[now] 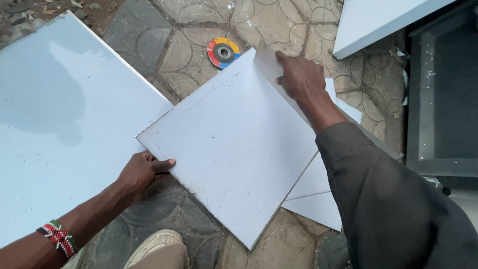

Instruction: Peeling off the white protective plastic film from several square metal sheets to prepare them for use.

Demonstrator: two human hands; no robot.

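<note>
A square white metal sheet (234,144), scratched on its face, lies tilted over the paved ground. My left hand (142,172) grips its near-left edge, thumb on top. My right hand (298,77) holds the far corner, where a thin protective film (266,62) is lifted off the sheet. Under the sheet lie more white sheets (316,199), their edges showing at the right.
A large pale panel (59,114) covers the left side. A red, yellow and blue grinding disc (223,52) lies on the paving stones beyond the sheet. Another white panel (378,20) sits top right, beside a dark metal frame (443,99). My shoe (154,244) is below.
</note>
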